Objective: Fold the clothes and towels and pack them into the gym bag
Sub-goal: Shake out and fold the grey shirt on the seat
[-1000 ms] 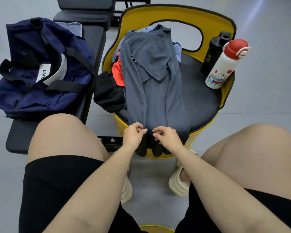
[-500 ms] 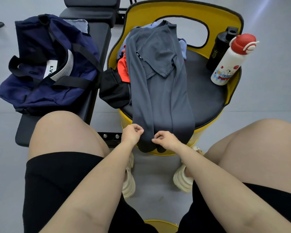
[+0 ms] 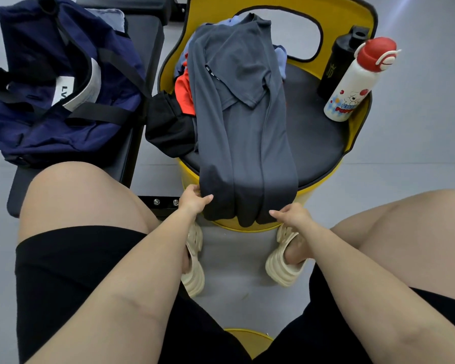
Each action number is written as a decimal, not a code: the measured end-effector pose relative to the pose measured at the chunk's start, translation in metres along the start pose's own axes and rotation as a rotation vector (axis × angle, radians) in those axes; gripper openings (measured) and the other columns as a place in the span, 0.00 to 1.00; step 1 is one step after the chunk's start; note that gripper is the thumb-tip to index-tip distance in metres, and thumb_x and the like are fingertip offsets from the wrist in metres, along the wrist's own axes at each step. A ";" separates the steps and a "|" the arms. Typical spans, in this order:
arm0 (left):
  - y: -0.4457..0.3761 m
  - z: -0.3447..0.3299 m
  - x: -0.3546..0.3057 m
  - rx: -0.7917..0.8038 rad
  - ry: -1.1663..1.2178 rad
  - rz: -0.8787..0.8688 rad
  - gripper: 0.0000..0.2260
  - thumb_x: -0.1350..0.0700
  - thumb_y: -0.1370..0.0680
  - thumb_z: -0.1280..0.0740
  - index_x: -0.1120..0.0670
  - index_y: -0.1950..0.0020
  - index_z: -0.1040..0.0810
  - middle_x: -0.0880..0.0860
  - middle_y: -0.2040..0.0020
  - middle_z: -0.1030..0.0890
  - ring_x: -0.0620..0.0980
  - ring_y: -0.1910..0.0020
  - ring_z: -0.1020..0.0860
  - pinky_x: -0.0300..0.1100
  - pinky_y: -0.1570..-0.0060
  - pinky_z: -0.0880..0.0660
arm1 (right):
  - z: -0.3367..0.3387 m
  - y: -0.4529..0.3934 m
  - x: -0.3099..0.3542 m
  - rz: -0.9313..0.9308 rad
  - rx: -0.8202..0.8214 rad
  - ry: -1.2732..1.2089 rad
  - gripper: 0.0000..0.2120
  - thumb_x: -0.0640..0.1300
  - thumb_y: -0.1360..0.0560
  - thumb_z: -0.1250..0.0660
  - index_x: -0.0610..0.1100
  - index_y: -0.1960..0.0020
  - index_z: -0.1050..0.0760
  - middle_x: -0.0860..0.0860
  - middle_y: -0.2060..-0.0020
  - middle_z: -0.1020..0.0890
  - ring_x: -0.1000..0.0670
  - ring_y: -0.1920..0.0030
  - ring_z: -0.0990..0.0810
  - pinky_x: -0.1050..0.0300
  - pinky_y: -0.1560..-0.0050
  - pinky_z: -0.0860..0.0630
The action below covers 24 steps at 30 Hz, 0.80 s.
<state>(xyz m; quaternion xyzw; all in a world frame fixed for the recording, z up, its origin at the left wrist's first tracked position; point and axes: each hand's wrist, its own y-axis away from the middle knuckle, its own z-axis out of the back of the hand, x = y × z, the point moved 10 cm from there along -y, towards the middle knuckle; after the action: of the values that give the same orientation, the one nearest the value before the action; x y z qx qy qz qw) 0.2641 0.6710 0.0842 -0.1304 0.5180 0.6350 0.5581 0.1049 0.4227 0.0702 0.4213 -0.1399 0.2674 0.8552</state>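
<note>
Pinching soft grey shirt (image 3: 244,143) (long, folded) hem.

Even bright light, wide-angle edge distortion

The hands, left hand (image 3: 195,199) and right hand (image 3: 294,215), have spread from the middle to the grey shirt's (image 3: 243,132) hem corners.

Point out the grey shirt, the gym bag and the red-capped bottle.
grey shirt (image 3: 244,122): head view, middle of the folded body.
gym bag (image 3: 111,127): head view, navy side panel.
red-capped bottle (image 3: 352,93): head view, white body.
</note>
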 end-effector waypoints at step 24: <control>0.016 -0.041 0.049 0.435 -0.062 0.171 0.25 0.61 0.27 0.28 0.61 0.31 0.31 0.56 0.35 0.25 0.57 0.37 0.26 0.47 0.40 0.29 | -0.010 -0.003 -0.041 -0.058 0.123 -0.448 0.18 0.38 0.27 0.29 0.35 0.39 0.26 0.42 0.42 0.20 0.42 0.40 0.23 0.44 0.35 0.29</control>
<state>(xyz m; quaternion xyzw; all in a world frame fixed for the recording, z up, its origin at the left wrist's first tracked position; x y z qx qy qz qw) 0.2168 0.6686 0.0376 0.0568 0.6342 0.5573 0.5329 0.0737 0.4148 0.0433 0.5254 -0.2976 0.1508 0.7827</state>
